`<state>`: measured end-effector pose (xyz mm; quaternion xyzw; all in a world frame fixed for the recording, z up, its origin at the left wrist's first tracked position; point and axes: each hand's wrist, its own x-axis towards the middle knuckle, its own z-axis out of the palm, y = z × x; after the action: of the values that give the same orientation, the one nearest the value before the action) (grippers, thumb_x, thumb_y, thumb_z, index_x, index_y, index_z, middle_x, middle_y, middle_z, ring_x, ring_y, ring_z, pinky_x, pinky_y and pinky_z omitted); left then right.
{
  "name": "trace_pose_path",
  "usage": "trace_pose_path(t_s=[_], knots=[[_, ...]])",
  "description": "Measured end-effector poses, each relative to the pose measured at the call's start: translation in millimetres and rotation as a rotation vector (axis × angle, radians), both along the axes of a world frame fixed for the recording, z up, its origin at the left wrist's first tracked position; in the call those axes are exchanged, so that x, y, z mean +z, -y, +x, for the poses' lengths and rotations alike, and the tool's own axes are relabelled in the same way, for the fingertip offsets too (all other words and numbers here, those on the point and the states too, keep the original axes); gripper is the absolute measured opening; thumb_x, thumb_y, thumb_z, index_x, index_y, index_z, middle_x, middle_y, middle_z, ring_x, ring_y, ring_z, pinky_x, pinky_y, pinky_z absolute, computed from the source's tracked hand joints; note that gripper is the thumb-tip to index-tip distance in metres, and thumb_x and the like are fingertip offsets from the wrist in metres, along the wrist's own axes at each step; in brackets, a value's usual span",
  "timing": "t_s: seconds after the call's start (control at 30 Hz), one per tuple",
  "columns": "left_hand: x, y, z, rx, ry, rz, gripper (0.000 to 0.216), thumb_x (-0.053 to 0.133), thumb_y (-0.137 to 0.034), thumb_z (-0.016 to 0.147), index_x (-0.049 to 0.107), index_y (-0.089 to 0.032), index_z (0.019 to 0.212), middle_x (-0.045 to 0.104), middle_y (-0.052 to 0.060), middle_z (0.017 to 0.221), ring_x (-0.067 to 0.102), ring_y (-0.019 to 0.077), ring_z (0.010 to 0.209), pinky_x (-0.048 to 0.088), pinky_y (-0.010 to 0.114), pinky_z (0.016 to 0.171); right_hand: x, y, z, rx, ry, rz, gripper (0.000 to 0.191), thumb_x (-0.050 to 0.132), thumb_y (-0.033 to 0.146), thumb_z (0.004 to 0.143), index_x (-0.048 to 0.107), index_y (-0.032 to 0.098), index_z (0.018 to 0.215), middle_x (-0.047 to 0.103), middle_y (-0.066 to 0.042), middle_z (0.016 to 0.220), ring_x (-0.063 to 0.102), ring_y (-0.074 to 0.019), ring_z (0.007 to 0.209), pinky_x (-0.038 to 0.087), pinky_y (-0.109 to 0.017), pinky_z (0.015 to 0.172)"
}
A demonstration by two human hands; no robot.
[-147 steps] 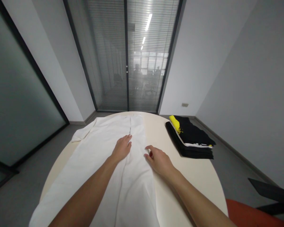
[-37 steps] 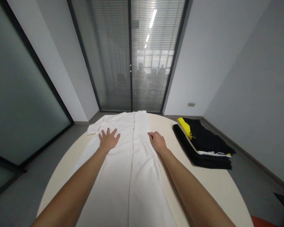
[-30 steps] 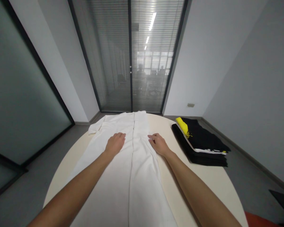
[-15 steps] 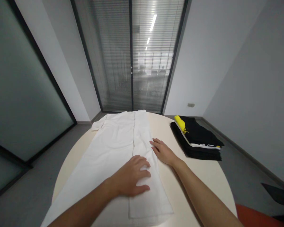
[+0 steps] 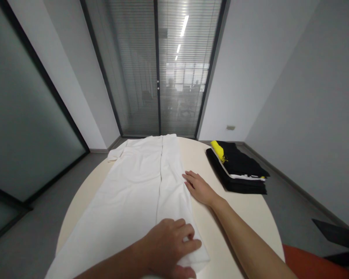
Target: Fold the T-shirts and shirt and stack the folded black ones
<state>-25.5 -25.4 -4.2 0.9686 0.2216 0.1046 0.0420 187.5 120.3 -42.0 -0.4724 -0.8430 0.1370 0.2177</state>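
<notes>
I see 1 white garment [image 5: 133, 190] spread over the round table [image 5: 218, 232] toward 12 o'clock. The right hand [image 5: 200, 189] lies unclenched at its 3 o'clock edge; the left hand [image 5: 171, 246] curls over its 5 o'clock end, whether gripping I can't tell. Folded clothes [image 5: 241, 162] sit at 2 o'clock.

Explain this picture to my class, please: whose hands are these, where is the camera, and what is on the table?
There is no machine here: these are a person's two bare hands, seen from a camera worn on that person's head, looking forward and down. On the pale, round-edged table lies a white garment, spread lengthwise. The left hand is bent over its near end; whether it grips cloth is unclear. The right hand is at its right edge, thumb and fingers slightly apart. Farther right sits a stack of folded dark clothes, with yellow on top.
</notes>
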Motion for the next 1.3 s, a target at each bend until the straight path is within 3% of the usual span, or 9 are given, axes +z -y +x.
trace_pose_path(t_s=[0.2, 0.5, 0.7, 0.83, 0.93, 1.0, 1.1, 1.2, 1.3], knots=[[-4.3, 5.8, 11.3, -0.014, 0.006, 0.124, 0.015, 0.061, -0.035, 0.089, 0.054, -0.022, 0.088, 0.062, 0.000, 0.089, 0.054, 0.0168, 0.072, 0.032, 0.029, 0.050, 0.6, 1.1, 1.4, 0.002, -0.002, 0.001, 0.047, 0.042, 0.036, 0.101, 0.056, 0.019, 0.143, 0.050, -0.016, 0.151, 0.040, -0.0308, 0.144, 0.029, -0.056, 0.120], [4.2, 0.0, -1.8, -0.136, 0.137, 0.199, 0.020, 0.063, -0.026, 0.075, 0.045, -0.021, 0.067, 0.052, -0.003, 0.063, 0.044, 0.0123, 0.053, 0.024, 0.031, 0.044, 0.6, -0.5, 3.4, 0.014, -0.025, -0.020, 0.048, 0.042, 0.037, 0.101, 0.056, 0.018, 0.143, 0.050, -0.016, 0.151, 0.040, -0.0304, 0.144, 0.028, -0.056, 0.120], [6.3, 2.7, -2.8, -0.195, -0.008, 0.103, 0.014, 0.065, -0.032, 0.085, 0.055, -0.022, 0.088, 0.063, -0.004, 0.078, 0.053, 0.0141, 0.064, 0.034, 0.032, 0.049, 1.0, -1.8, 4.5, 0.010, -0.004, -0.046, 0.050, 0.042, 0.037, 0.101, 0.055, 0.016, 0.144, 0.048, -0.016, 0.152, 0.039, -0.0299, 0.145, 0.028, -0.054, 0.121], [2.0, 6.4, -0.3, -0.247, 0.030, 0.057, 0.014, 0.062, -0.026, 0.091, 0.058, -0.025, 0.104, 0.069, -0.006, 0.089, 0.058, 0.0124, 0.069, 0.039, 0.029, 0.053, 0.5, -2.1, 5.1, 0.009, -0.019, -0.053, 0.049, 0.043, 0.038, 0.100, 0.055, 0.017, 0.143, 0.049, -0.015, 0.152, 0.039, -0.0298, 0.145, 0.027, -0.054, 0.121], [-0.6, 2.8, -4.8, -0.245, 0.094, 0.011, 0.014, 0.060, -0.035, 0.094, 0.059, -0.025, 0.104, 0.070, -0.005, 0.088, 0.060, 0.0122, 0.069, 0.039, 0.029, 0.053, -0.7, -2.7, 5.7, 0.011, -0.028, -0.052, 0.049, 0.044, 0.038, 0.100, 0.056, 0.018, 0.143, 0.049, -0.016, 0.151, 0.039, -0.0299, 0.145, 0.027, -0.055, 0.121], [1.5, -4.5, -12.4, -0.163, 0.137, -0.008, 0.017, 0.059, -0.040, 0.092, 0.060, -0.024, 0.097, 0.068, -0.003, 0.079, 0.059, 0.0131, 0.064, 0.037, 0.029, 0.052, -1.7, -3.5, 6.3, 0.015, -0.026, -0.053, 0.049, 0.044, 0.038, 0.100, 0.055, 0.017, 0.143, 0.049, -0.016, 0.152, 0.038, -0.0299, 0.146, 0.028, -0.055, 0.120], [11.0, -21.5, -29.8, 0.141, 0.165, -0.056, 0.012, 0.053, -0.030, 0.092, 0.061, -0.021, 0.089, 0.067, -0.001, 0.073, 0.060, 0.0138, 0.061, 0.038, 0.028, 0.056, -2.7, -4.9, 6.8, 0.026, -0.017, -0.051, 0.049, 0.044, 0.038, 0.101, 0.055, 0.018, 0.143, 0.048, -0.015, 0.152, 0.038, -0.0298, 0.146, 0.027, -0.055, 0.120], [21.4, -39.0, -49.3, 0.408, 0.117, -0.177, 0.014, 0.052, -0.026, 0.092, 0.063, -0.020, 0.097, 0.071, 0.001, 0.080, 0.064, 0.0156, 0.069, 0.039, 0.027, 0.064, -2.4, -5.2, 6.7, 0.031, -0.023, -0.045, 0.046, 0.045, 0.038, 0.101, 0.057, 0.021, 0.142, 0.049, -0.014, 0.151, 0.039, -0.0297, 0.145, 0.028, -0.055, 0.120], [26.4, -50.2, -64.5, 0.528, 0.068, -0.298, 0.021, 0.058, -0.030, 0.090, 0.066, -0.022, 0.107, 0.072, 0.000, 0.082, 0.064, 0.0168, 0.073, 0.039, 0.027, 0.067, -1.6, -4.6, 6.5, 0.024, -0.027, -0.046, 0.045, 0.045, 0.038, 0.101, 0.059, 0.021, 0.140, 0.050, -0.014, 0.150, 0.039, -0.0293, 0.145, 0.029, -0.055, 0.119]])
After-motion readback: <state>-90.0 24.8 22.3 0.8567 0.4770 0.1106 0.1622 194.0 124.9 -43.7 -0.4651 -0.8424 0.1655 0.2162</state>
